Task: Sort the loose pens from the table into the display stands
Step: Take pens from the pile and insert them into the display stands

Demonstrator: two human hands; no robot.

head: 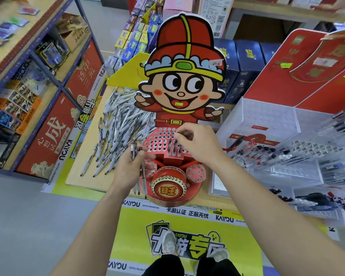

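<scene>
the left hand (pixel 130 166) curls round a bundle of pens (pixel 142 176), tips down, against the front left of the red display stand (pixel 168 189). the right hand (pixel 199 144) is over the stand's hole panel, fingertips pinching what looks like a dark pen (pixel 178 134). 3 standing pens (pixel 174 148) sit in holes beneath it. further left, loose pens (pixel 118 124) lie heaped on the wooden table (pixel 84 176). a cartoon figure board (pixel 184 76) rises behind.

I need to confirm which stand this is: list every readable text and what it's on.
"旺": drum on the red display stand.
"KAYOU" and "卡游认证 正品无忧": yellow banner.
"成": red box at left.
Green stickers and QR label: too small to read.
</scene>
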